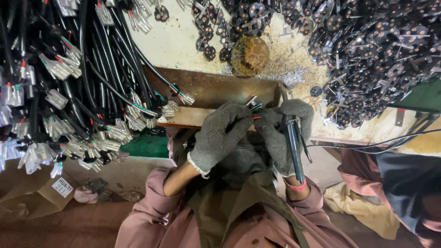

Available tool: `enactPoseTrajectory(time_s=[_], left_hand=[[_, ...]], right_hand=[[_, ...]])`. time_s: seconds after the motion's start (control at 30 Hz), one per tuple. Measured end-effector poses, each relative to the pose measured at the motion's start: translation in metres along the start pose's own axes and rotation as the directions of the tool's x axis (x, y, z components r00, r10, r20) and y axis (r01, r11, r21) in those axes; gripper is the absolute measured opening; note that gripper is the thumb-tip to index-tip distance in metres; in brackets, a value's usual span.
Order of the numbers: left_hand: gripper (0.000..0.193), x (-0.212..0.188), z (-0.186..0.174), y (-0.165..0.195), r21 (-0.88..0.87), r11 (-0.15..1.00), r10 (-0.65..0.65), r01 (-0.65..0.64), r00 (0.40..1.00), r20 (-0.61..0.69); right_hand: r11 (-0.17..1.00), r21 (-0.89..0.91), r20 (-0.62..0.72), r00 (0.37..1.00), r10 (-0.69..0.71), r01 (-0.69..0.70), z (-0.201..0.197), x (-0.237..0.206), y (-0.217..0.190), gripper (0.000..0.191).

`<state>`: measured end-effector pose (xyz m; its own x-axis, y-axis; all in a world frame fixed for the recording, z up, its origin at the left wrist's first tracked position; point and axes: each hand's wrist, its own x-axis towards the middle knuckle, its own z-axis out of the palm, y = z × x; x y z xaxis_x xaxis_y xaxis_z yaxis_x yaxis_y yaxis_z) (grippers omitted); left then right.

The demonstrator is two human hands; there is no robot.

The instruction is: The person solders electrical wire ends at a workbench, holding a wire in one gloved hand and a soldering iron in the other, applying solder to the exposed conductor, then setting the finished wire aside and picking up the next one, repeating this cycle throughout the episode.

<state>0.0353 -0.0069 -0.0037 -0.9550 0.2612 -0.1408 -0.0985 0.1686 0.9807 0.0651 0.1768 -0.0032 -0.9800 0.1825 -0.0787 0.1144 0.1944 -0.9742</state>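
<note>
Pinching a small metal terminal with red wire ends between both gloved hands, above the wooden worktop edge; left hand grip closed on the wires; right hand grip closed round dark pliers, fingertips also on the terminal; black plug parts heaped at two o'clock, cable bundle at ten; likely risk: thick gloves slipping, terminal dropping, wire strands bending.

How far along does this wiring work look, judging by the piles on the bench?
Looks done: the black cables heaped at left already carry metal terminals. In hand: the gloved left hand and right hand pinch coloured wire ends together, and the right also grips dark pliers. Left: a big pile of black plug inserts at right lies loose, so plenty seems to remain.
</note>
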Motion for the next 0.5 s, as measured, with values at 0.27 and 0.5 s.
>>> enactPoseTrajectory(time_s=[0.27, 0.5], left_hand=[[0.007, 0.022, -0.027, 0.044, 0.19, 0.982, 0.027, -0.015, 0.998, -0.062], [0.008, 0.078, -0.038, 0.037, 0.644, 0.764, 0.19, -0.033, 0.966, -0.175]], right_hand=[[0.962, 0.198, -0.123, 0.969, 0.216, -0.19, -0.017, -0.009, 0.017, 0.046], [0.918, -0.357, -0.186, 0.949, -0.253, 0.175, -0.012, -0.001, 0.037, 0.054]])
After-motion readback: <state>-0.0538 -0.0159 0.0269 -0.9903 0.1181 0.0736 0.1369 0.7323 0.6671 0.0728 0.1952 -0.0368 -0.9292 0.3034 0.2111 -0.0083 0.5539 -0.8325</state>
